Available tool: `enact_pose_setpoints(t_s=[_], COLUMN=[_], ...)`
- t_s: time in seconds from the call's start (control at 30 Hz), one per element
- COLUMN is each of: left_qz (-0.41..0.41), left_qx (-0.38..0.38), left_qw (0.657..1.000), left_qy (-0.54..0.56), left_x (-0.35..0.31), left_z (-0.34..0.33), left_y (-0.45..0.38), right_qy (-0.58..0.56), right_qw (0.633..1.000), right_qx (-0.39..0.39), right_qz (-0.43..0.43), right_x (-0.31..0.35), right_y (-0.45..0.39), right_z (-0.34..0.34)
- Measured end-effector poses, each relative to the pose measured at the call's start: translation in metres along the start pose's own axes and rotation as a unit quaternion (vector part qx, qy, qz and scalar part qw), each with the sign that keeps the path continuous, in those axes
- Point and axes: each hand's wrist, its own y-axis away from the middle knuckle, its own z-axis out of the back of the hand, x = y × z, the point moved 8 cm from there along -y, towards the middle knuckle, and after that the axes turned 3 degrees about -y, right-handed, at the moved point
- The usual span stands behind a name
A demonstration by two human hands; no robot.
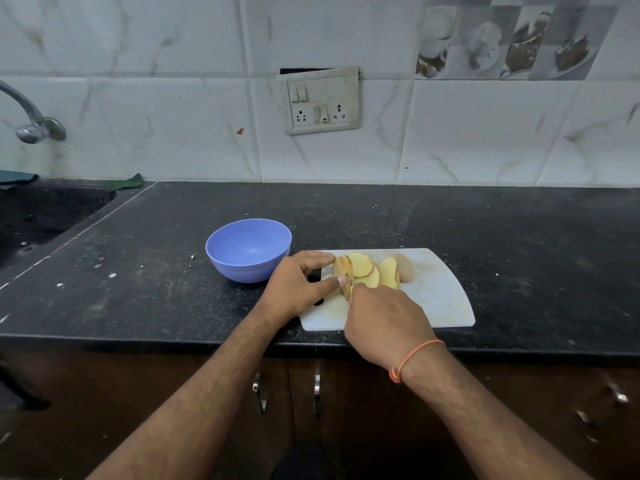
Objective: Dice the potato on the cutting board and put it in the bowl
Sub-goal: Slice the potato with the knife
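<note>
Several pale yellow potato slices (367, 270) lie fanned out on the white cutting board (440, 299), with an uncut end piece (406, 266) at their right. My left hand (298, 285) pinches the leftmost slices between forefinger and thumb. My right hand (384, 320) is curled around a knife handle, of which only a small yellow bit (351, 289) shows at the slices; the blade is hidden. An empty blue bowl (248, 249) stands just left of the board, beside my left hand.
The black counter (519, 237) runs along a tiled wall with a switch panel (320, 100). A sink (41, 216) and tap (31, 123) are at the far left. Cabinet doors with metal handles (317, 393) are below the counter's front edge.
</note>
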Motion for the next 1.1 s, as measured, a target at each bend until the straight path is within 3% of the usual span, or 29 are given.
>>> enact_pose_setpoints(t_s=[0.4, 0.7, 0.9, 1.1], left_qz=[0.016, 0.066, 0.072, 0.058], left_qx=[-0.010, 0.013, 0.028, 0.047], left_qw=[0.999, 0.998, 0.996, 0.997], left_qy=[-0.047, 0.012, 0.046, 0.032], left_x=[0.001, 0.003, 0.001, -0.001], left_z=[0.002, 0.001, -0.004, -0.006], left_y=[0.001, 0.005, 0.007, 0.007], right_qy=[0.026, 0.006, 0.008, -0.024], right_qw=[0.999, 0.999, 0.996, 0.997], right_qx=[-0.015, -0.036, -0.083, -0.071], right_qz=[0.023, 0.022, 0.010, 0.025], right_x=[-0.013, -0.031, -0.041, -0.041], right_y=[0.055, 0.080, 0.071, 0.073], right_z=[-0.021, -0.012, -0.006, -0.006])
